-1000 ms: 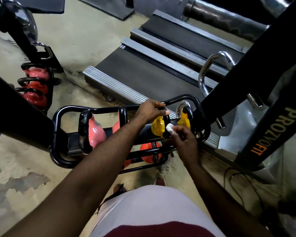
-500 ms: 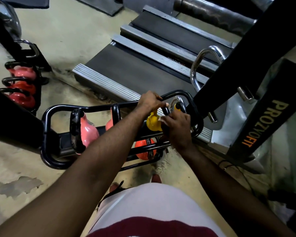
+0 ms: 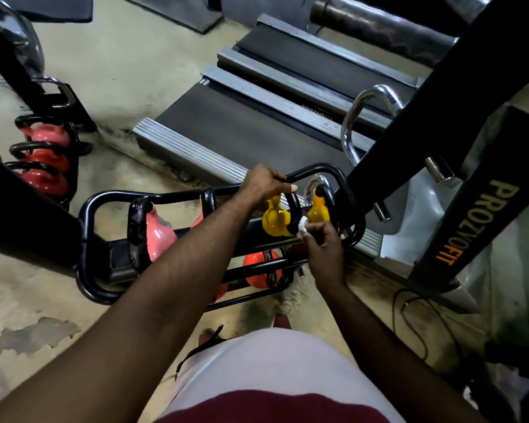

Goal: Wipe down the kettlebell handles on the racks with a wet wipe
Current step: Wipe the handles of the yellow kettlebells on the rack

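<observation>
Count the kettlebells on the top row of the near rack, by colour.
Yellow kettlebells: 2
Pink kettlebells: 2 (one only partly in view)
Total: 4

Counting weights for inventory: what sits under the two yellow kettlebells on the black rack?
One orange-red kettlebell on the black rack's lower tier; the left forearm hides whatever lies beside it.

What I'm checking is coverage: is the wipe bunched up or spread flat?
Bunched up: the wipe is a small white wad pinched in the right hand against a kettlebell handle.
</observation>
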Demonstrator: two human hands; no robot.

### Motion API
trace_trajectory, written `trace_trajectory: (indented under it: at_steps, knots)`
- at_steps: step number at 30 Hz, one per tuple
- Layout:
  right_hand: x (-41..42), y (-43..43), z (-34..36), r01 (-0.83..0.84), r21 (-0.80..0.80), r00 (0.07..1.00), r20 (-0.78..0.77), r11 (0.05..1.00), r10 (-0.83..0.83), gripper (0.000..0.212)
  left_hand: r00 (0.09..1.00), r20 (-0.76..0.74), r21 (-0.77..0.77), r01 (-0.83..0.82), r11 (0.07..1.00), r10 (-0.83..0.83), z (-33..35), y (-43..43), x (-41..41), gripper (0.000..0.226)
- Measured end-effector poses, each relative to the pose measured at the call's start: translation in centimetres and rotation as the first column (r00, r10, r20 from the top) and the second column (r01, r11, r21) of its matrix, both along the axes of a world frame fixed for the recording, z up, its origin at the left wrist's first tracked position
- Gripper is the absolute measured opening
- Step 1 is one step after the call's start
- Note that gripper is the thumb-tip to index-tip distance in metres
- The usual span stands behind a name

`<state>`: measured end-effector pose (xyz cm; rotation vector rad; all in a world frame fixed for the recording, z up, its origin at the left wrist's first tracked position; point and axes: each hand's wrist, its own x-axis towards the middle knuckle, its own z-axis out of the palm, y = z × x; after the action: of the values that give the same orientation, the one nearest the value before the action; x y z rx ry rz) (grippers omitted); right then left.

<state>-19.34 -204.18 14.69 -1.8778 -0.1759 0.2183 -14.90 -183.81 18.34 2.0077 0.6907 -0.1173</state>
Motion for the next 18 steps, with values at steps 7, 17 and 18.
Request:
trace_trajectory:
  at_steps: [7, 17, 18]
  knots:
    - [4.0, 4.0, 1.8, -0.027, 0.174, 0.908, -0.408, 0.984, 0.097, 0.009, 0.999, 0.025, -0.002, 0.02, 1.0, -0.02, -0.5, 0.5, -1.0, 0.05]
    - [2.9, 3.4, 2.3, -0.042, 0.224, 0.85, -0.504, 0.974, 0.153, 0.015, 0.998, 0.069, -0.077, 0.005, 0.997, 0.0, -1.4, 1.0, -1.9, 0.049]
    - [2.8, 3.1, 2.3, -0.037, 0.236, 0.858, -0.49, 0.971, 0.152, 0.015, 0.997, 0.083, -0.09, -0.004, 0.996, 0.012, -1.4, 0.9, -1.9, 0.048]
